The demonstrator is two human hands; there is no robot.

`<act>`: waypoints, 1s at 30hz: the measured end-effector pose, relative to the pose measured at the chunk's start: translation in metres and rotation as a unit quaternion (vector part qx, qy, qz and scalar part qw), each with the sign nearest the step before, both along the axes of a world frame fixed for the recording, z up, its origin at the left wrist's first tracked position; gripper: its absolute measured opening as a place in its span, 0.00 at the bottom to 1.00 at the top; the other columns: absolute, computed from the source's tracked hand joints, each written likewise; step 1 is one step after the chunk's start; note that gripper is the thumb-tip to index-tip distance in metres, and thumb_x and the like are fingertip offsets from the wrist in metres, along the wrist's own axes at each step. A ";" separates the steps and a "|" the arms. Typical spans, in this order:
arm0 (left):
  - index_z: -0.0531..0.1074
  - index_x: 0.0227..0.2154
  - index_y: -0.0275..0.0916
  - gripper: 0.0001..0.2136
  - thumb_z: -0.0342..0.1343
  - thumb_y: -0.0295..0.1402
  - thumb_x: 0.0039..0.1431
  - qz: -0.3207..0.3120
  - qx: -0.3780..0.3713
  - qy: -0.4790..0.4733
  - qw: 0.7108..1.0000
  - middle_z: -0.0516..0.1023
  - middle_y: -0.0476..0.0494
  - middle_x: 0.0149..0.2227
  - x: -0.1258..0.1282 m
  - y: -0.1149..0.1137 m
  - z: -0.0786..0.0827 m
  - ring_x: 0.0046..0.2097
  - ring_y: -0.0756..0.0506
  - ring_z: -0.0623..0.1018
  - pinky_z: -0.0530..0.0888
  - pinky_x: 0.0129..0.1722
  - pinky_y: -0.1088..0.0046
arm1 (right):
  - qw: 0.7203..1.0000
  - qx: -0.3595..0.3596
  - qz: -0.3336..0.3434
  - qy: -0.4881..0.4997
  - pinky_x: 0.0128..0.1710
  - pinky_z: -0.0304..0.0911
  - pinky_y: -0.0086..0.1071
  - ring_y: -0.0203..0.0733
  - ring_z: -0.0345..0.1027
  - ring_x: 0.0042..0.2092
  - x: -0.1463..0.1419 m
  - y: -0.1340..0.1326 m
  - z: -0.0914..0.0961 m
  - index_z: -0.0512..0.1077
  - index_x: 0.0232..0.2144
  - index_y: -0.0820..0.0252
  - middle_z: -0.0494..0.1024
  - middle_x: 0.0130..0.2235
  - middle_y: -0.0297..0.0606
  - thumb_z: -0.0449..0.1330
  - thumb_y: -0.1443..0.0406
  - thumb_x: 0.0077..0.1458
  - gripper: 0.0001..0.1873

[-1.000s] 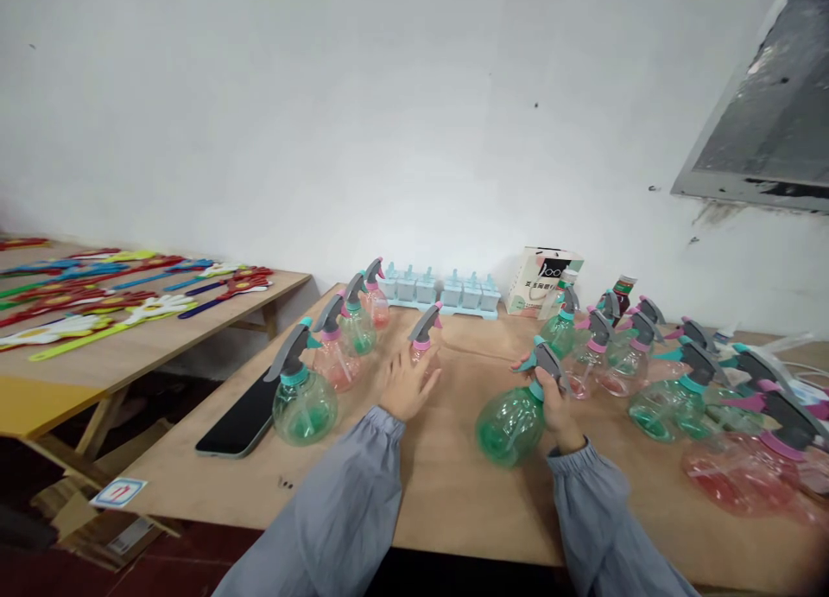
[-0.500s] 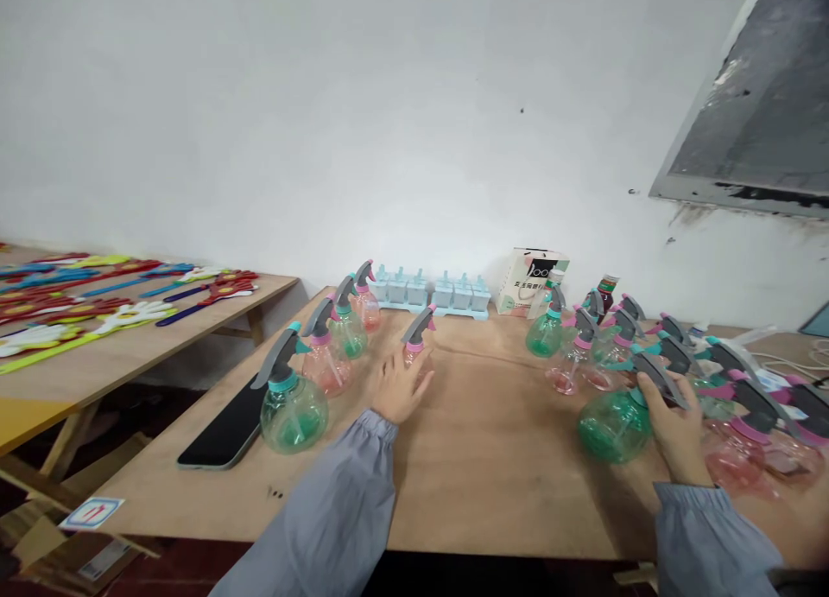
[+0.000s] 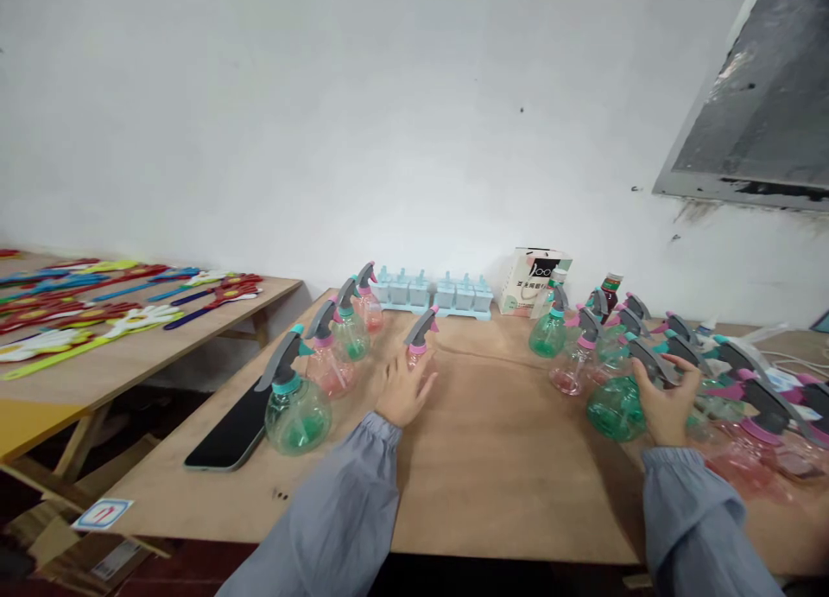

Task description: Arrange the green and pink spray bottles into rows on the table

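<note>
My right hand (image 3: 661,404) is wrapped round the neck of a green spray bottle (image 3: 615,407) with a grey trigger, held among a crowd of green and pink spray bottles (image 3: 731,381) at the right of the wooden table (image 3: 492,459). My left hand (image 3: 402,391) rests with fingers stretched out just in front of a small pink spray bottle (image 3: 420,342), touching or nearly touching it. Both arms wear grey sleeves. A row of upright spray bottles (image 3: 324,359) runs diagonally at the left, ending with a green one (image 3: 294,407) nearest me.
A black phone (image 3: 230,428) lies flat by the table's left edge. Pale blue moulds (image 3: 431,293), a small carton (image 3: 534,282) and a dark bottle (image 3: 609,288) stand by the wall. A second table (image 3: 97,364) at left carries coloured hand-shaped clappers. Cardboard lies on the floor.
My right hand carried the green spray bottle from the middle of the table to the right, into the group of bottles there. My left hand stayed by the pink bottle.
</note>
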State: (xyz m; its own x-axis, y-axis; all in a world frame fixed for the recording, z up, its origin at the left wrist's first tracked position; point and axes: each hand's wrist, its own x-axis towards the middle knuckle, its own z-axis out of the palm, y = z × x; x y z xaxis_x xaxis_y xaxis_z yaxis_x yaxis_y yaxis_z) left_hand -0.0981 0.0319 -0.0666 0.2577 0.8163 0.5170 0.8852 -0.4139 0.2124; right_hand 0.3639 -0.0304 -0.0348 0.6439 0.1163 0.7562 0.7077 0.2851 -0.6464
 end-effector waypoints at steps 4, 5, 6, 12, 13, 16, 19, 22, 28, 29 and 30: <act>0.69 0.69 0.51 0.24 0.49 0.44 0.74 0.021 0.004 0.007 1.000 0.68 0.29 0.66 0.008 -0.007 0.000 0.58 0.32 0.77 0.75 0.55 0.54 | 0.978 0.171 -0.072 -0.092 0.52 0.68 0.62 0.65 0.76 0.50 -0.014 -0.017 0.009 0.63 0.44 0.48 0.76 0.46 0.48 0.65 0.38 0.45 0.34; 0.68 0.69 0.51 0.24 0.49 0.44 0.74 0.035 0.004 0.006 0.999 0.67 0.28 0.67 0.014 -0.011 -0.001 0.57 0.32 0.77 0.75 0.55 0.54 | 0.966 0.211 -0.094 -0.119 0.51 0.68 0.63 0.66 0.76 0.50 -0.024 -0.021 0.012 0.64 0.44 0.48 0.75 0.47 0.49 0.63 0.38 0.49 0.30; 0.68 0.70 0.51 0.24 0.48 0.43 0.75 0.050 0.004 0.006 0.999 0.67 0.28 0.68 0.020 -0.015 -0.001 0.56 0.32 0.78 0.75 0.54 0.54 | 0.959 0.226 -0.094 -0.143 0.51 0.69 0.64 0.66 0.76 0.50 -0.038 -0.025 0.015 0.66 0.43 0.48 0.75 0.45 0.49 0.62 0.39 0.52 0.27; 0.64 0.72 0.57 0.25 0.49 0.41 0.74 0.046 0.039 0.042 0.997 0.68 0.29 0.69 0.060 -0.041 -0.009 0.54 0.33 0.79 0.75 0.52 0.51 | 0.937 -0.096 0.253 -0.219 0.55 0.73 0.59 0.58 0.77 0.51 -0.173 -0.004 0.011 0.72 0.51 0.48 0.79 0.49 0.46 0.61 0.50 0.64 0.17; 0.63 0.72 0.58 0.26 0.49 0.40 0.74 0.035 0.053 0.042 0.997 0.68 0.30 0.70 0.063 -0.044 -0.012 0.55 0.32 0.78 0.75 0.52 0.50 | 0.922 -0.127 0.301 -0.209 0.58 0.71 0.59 0.59 0.75 0.55 -0.195 0.007 0.007 0.70 0.55 0.51 0.78 0.53 0.47 0.64 0.49 0.62 0.24; 0.65 0.71 0.58 0.25 0.51 0.39 0.73 0.001 0.105 0.043 0.994 0.65 0.30 0.72 0.067 -0.047 -0.025 0.65 0.28 0.73 0.73 0.57 0.44 | 0.875 -0.195 0.413 -0.160 0.64 0.68 0.58 0.60 0.72 0.61 -0.242 0.041 -0.004 0.66 0.61 0.55 0.76 0.58 0.50 0.72 0.45 0.50 0.42; 0.69 0.68 0.56 0.24 0.55 0.38 0.71 -0.031 0.133 0.051 0.989 0.63 0.30 0.74 0.066 -0.049 -0.037 0.72 0.23 0.65 0.68 0.64 0.35 | 0.847 -0.224 0.473 -0.098 0.63 0.70 0.55 0.57 0.72 0.61 -0.256 0.065 -0.010 0.65 0.61 0.53 0.76 0.58 0.48 0.75 0.44 0.46 0.47; 0.71 0.66 0.56 0.25 0.59 0.34 0.68 -0.085 0.126 0.071 0.986 0.63 0.30 0.74 0.059 -0.055 -0.033 0.73 0.23 0.64 0.65 0.65 0.31 | 0.826 -0.228 0.512 -0.058 0.60 0.72 0.51 0.53 0.72 0.59 -0.253 0.072 -0.011 0.66 0.60 0.51 0.77 0.56 0.45 0.73 0.45 0.48 0.42; 0.75 0.56 0.50 0.16 0.52 0.30 0.71 -0.134 0.312 -0.140 0.930 0.83 0.47 0.52 -0.017 -0.092 0.040 0.52 0.42 0.83 0.79 0.57 0.57 | 0.842 -0.189 0.504 -0.039 0.54 0.73 0.43 0.49 0.72 0.54 -0.245 0.070 -0.014 0.71 0.57 0.50 0.78 0.52 0.42 0.69 0.50 0.51 0.32; 0.74 0.57 0.49 0.16 0.53 0.32 0.71 -0.060 0.375 -0.208 0.901 0.82 0.46 0.51 -0.038 -0.096 0.051 0.53 0.40 0.82 0.79 0.58 0.53 | 0.849 -0.183 0.495 -0.030 0.50 0.74 0.41 0.47 0.73 0.49 -0.244 0.071 -0.014 0.72 0.55 0.50 0.78 0.48 0.40 0.69 0.51 0.50 0.30; 0.73 0.58 0.47 0.16 0.54 0.34 0.70 0.036 0.436 -0.269 0.858 0.80 0.44 0.52 -0.060 -0.098 0.057 0.56 0.38 0.81 0.77 0.60 0.49 | 0.855 -0.179 0.486 -0.015 0.44 0.74 0.40 0.45 0.72 0.43 -0.242 0.072 -0.014 0.74 0.52 0.51 0.78 0.42 0.38 0.68 0.52 0.49 0.28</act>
